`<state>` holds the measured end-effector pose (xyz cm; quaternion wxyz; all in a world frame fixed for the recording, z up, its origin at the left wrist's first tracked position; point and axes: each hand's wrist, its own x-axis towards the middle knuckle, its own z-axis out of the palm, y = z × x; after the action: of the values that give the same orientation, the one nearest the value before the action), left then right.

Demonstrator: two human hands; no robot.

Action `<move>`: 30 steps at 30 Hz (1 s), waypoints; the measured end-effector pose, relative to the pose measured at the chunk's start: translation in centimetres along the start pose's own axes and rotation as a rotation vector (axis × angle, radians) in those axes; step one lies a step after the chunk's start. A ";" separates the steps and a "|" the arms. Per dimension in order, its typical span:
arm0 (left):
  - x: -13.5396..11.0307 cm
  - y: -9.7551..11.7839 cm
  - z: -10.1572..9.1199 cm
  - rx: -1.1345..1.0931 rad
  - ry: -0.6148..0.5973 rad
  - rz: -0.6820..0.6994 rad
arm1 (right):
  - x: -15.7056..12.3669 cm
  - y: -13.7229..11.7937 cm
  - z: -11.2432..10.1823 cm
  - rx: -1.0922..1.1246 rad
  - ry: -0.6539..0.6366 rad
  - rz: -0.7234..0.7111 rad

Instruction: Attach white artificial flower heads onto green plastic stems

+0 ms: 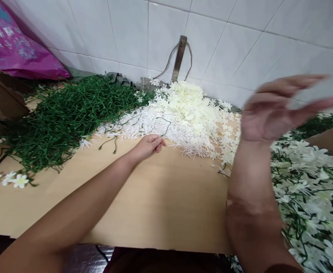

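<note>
My left hand (152, 145) is pinched on a thin green plastic stem (166, 129) that curls up in front of a heap of white stamen pieces (143, 123). Raised at the right, my right hand (274, 106) is slightly blurred, with fingers and thumb spread and nothing between them. Below and to the right of it lies a pile of finished-looking artificial white flowers (311, 189) on green stems. Loose cream flower petals (190, 106) are heaped behind the white pieces. To the left spreads a large tangle of green stems (78, 110).
A brown cardboard sheet (155, 201) covers the work surface. White flowers (20, 181) lie at its left edge. A metal strip (180, 57) leans on the tiled wall (126, 34). A pink bag (21, 49) and a cardboard box (1, 102) stand at the left.
</note>
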<state>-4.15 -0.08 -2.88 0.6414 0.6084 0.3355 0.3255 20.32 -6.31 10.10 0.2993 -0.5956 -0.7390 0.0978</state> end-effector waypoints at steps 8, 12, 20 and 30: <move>-0.2 0.3 0.1 0.015 0.024 0.011 | 5.3 -0.6 12.8 -0.301 0.051 0.083; 0.1 0.2 -0.1 -0.086 0.070 -0.030 | 6.3 -0.1 14.4 -0.390 0.024 0.171; 0.2 0.5 -0.7 -0.298 0.230 0.010 | 4.7 -1.1 13.0 0.184 0.040 0.132; 0.3 0.1 -1.2 -0.241 0.290 0.086 | 3.1 -0.9 13.5 0.461 -0.385 0.127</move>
<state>-5.03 0.82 -2.80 0.6401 0.4877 0.3566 0.4746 11.71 -0.79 0.77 0.2746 -0.5275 -0.7016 0.3925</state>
